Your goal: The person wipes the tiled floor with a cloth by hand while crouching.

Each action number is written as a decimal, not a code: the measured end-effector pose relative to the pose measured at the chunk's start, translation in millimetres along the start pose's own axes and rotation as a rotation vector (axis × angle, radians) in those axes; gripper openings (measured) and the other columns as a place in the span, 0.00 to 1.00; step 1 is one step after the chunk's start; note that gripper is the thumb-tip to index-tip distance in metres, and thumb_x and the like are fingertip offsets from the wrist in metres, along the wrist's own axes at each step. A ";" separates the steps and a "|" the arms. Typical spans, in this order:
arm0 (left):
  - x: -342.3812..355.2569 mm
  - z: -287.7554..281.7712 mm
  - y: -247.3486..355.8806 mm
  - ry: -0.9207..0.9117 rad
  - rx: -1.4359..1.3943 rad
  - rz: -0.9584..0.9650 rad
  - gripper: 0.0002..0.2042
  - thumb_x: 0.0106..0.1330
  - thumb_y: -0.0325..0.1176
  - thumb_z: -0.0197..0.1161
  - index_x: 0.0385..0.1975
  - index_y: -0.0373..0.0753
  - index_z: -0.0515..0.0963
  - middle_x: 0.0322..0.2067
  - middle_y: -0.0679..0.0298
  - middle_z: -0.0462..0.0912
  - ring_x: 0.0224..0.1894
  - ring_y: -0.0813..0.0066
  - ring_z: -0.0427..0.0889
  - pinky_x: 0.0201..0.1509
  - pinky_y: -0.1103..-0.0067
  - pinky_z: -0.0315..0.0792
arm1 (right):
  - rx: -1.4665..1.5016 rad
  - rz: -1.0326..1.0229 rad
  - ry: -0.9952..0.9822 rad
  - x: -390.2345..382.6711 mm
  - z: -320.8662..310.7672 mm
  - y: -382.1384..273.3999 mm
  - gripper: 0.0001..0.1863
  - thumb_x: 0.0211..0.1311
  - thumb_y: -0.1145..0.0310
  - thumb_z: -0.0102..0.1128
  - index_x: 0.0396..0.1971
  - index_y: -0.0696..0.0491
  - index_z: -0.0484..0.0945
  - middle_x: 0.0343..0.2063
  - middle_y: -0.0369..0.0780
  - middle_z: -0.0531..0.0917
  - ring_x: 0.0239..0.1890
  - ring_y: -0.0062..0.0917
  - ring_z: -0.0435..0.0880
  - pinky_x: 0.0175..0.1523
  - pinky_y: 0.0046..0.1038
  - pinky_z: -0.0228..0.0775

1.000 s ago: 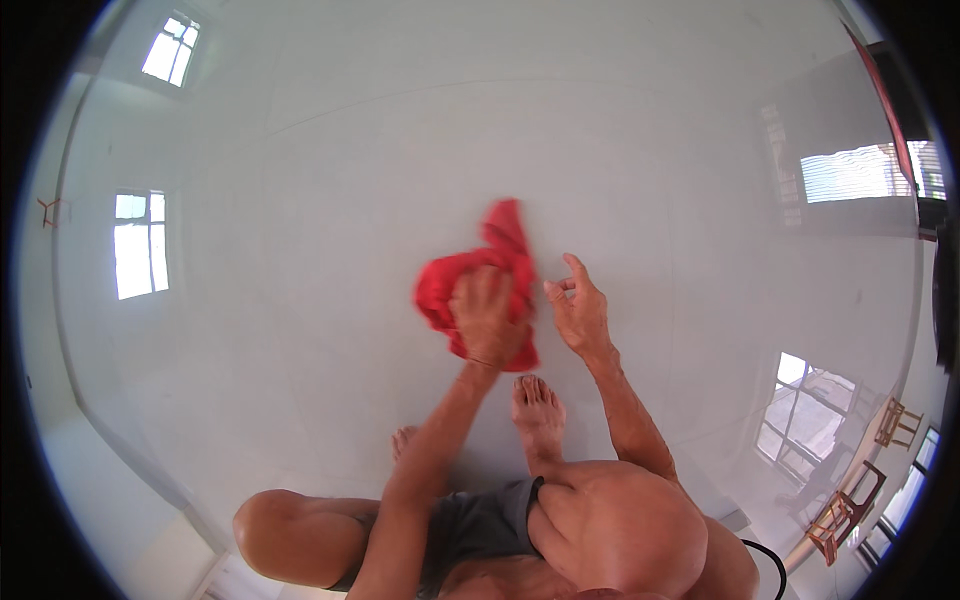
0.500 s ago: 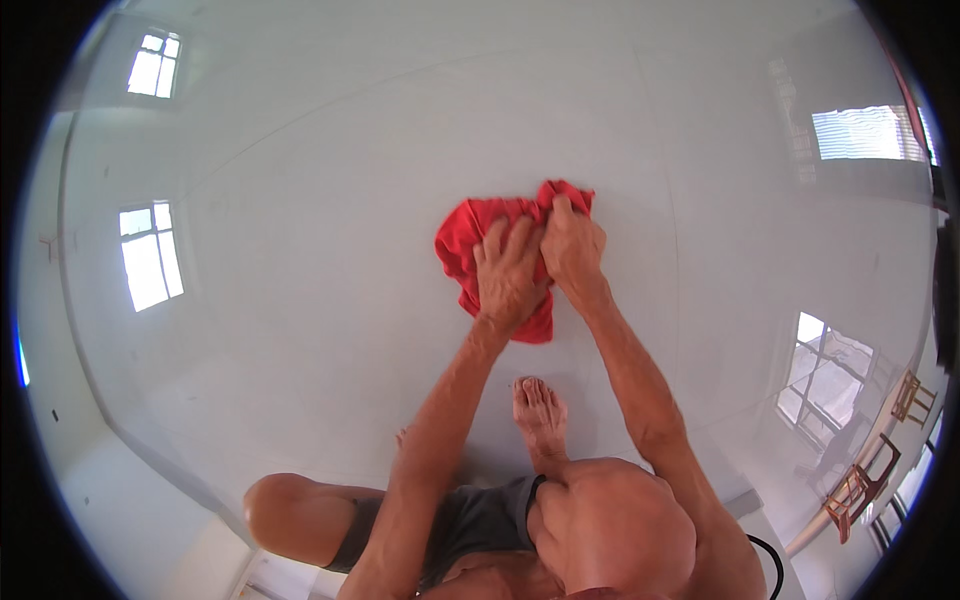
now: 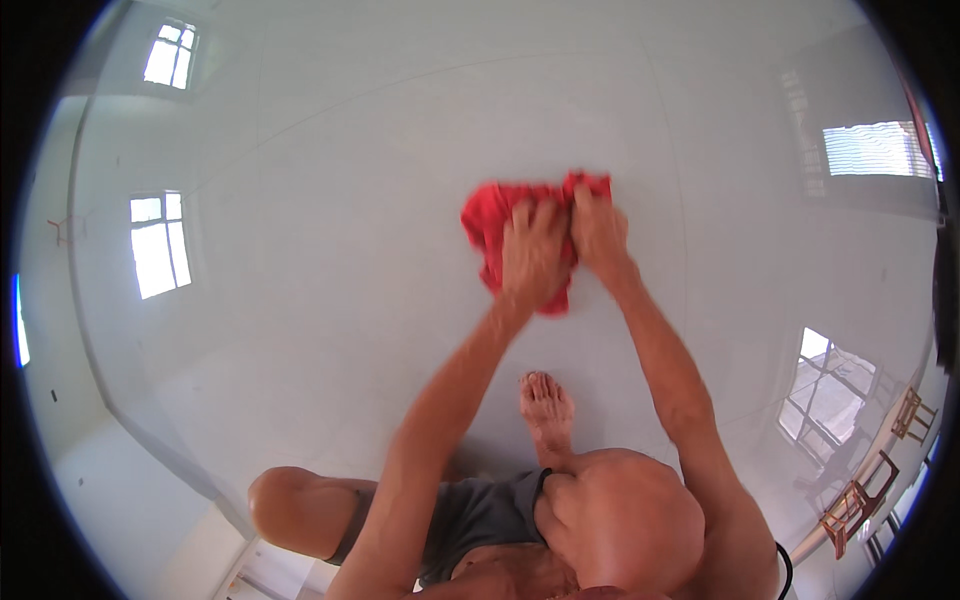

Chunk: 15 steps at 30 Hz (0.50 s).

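Observation:
A crumpled red cloth (image 3: 487, 212) lies on the glossy pale floor (image 3: 340, 270) in front of me. My left hand (image 3: 535, 245) presses down on its middle, the fingers bent and closed into the fabric. Just beside it, my right hand (image 3: 598, 232) is closed around a bunched part at the cloth's right side. The thumbs and the parts of the cloth under both palms are hidden. Some blur softens the cloth and the hands.
My bare foot (image 3: 547, 405) rests on the floor close below the cloth, and my bent knee (image 3: 290, 505) is at the lower left. Wooden chairs (image 3: 862, 505) stand at the far right. A white wall (image 3: 85, 400) borders the floor on the left.
Both hands and the cloth have shifted a little to the right and away from me. The fingers of my left hand are drawn closer together.

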<state>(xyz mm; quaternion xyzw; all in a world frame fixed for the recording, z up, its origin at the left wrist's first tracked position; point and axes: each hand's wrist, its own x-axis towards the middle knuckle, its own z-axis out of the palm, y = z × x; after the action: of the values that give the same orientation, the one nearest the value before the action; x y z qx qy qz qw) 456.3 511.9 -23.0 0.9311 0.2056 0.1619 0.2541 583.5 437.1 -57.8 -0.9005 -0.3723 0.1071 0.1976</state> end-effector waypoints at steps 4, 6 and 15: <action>-121.8 8.0 47.3 -0.155 0.021 -0.075 0.35 0.49 0.32 0.76 0.63 0.41 0.78 0.62 0.60 0.73 0.61 0.46 0.69 0.60 0.58 0.72 | 0.066 -0.012 -0.122 -129.6 -16.5 0.8 0.07 0.67 0.70 0.54 0.42 0.54 0.72 0.24 0.51 0.85 0.28 0.52 0.85 0.30 0.53 0.71; -143.3 8.3 54.3 -0.082 0.000 -0.103 0.33 0.50 0.33 0.75 0.62 0.40 0.78 0.64 0.60 0.73 0.62 0.46 0.69 0.61 0.57 0.71 | 0.120 -0.011 -0.061 -148.1 -14.2 -6.0 0.06 0.67 0.71 0.54 0.41 0.54 0.72 0.23 0.50 0.84 0.27 0.52 0.84 0.29 0.53 0.70; 17.3 0.2 -1.6 0.148 0.108 -0.066 0.18 0.55 0.30 0.73 0.47 0.42 0.84 0.54 0.66 0.78 0.52 0.53 0.72 0.49 0.64 0.73 | 0.062 -0.068 0.218 27.8 1.0 -21.5 0.02 0.59 0.74 0.59 0.30 0.55 0.76 0.23 0.51 0.84 0.30 0.50 0.86 0.35 0.50 0.75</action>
<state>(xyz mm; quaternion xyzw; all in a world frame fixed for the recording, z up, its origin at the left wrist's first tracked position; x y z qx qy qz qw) 470.8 521.1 -20.6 0.9217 0.2625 0.2105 0.1929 589.2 471.1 -50.6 -0.8871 -0.3753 0.0131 0.2685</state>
